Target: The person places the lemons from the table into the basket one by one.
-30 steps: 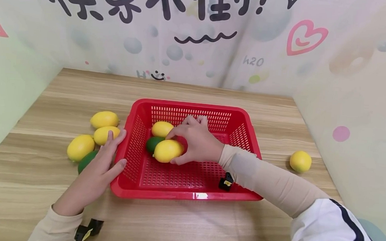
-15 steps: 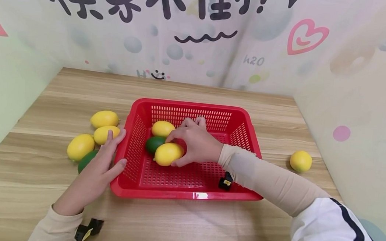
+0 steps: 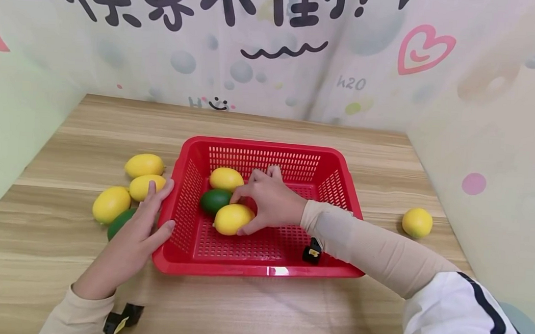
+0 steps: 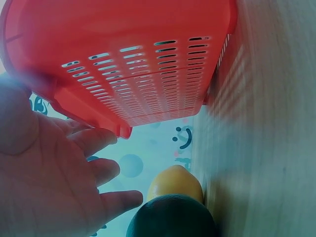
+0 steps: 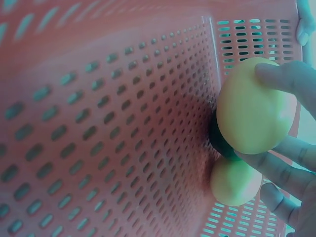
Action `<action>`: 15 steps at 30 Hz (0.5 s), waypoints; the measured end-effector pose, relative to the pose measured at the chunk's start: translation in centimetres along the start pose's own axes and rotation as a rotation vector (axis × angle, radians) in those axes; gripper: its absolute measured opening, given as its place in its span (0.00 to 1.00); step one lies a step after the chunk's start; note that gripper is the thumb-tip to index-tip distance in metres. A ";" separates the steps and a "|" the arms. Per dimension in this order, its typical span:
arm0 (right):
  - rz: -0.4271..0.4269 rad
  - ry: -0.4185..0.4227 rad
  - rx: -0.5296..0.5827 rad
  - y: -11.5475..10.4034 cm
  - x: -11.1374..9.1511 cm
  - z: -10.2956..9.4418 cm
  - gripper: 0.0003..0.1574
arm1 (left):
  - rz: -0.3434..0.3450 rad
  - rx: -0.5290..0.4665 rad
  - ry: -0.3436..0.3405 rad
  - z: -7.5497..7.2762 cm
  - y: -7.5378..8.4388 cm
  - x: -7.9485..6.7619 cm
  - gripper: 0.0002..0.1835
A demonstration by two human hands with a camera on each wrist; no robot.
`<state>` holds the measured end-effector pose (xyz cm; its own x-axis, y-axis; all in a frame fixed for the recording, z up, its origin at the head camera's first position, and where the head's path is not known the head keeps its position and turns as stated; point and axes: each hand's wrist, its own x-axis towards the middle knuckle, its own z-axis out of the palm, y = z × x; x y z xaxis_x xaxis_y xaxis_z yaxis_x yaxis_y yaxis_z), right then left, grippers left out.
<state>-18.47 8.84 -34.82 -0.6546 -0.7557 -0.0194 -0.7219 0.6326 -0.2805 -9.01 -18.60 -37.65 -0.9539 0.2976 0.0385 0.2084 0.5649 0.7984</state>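
Note:
My right hand (image 3: 272,200) reaches into a red plastic basket (image 3: 256,272) and pinches a yellow lemon (image 3: 233,219) between thumb and fingers. Just behind that lemon lies a dark green lime-like fruit (image 3: 215,201), and past it another lemon (image 3: 226,179), both in the left part of the basket. In the right wrist view the held lemon (image 5: 254,106) overlaps the green fruit. My left hand (image 3: 139,230), its fingers fairly straight, rests against the basket's left rim. Partly hidden under the left hand, a second green fruit (image 3: 120,223) sits on the table.
Left of the basket, three lemons lie on the wooden table (image 3: 258,312), among them one at the back (image 3: 144,165). A single lemon (image 3: 417,222) stands near the right table edge. A printed backdrop (image 3: 273,75) rises behind the table.
My right hand has shifted the pinched lemon slightly toward me, away from the green fruit, which now shows more. The left hand and the basket have stayed in place.

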 end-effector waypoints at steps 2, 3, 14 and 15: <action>-0.003 -0.005 0.006 -0.1 0.0 0.1 0.28 | 0.001 0.002 0.000 0.0 0.0 0.0 0.40; -0.005 -0.008 0.014 0.0 0.1 0.1 0.28 | 0.002 0.003 0.000 0.0 0.0 0.0 0.40; 0.017 -0.046 0.004 -0.1 0.3 0.7 0.28 | 0.006 0.009 0.001 0.0 0.0 0.0 0.40; 0.018 -0.048 0.002 -0.1 0.4 0.8 0.28 | 0.006 0.009 0.001 0.0 0.0 0.0 0.40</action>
<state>-18.47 8.40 -35.56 -0.6559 -0.7515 -0.0707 -0.7096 0.6459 -0.2816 -9.03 -18.60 -37.63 -0.9528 0.3004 0.0435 0.2160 0.5704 0.7925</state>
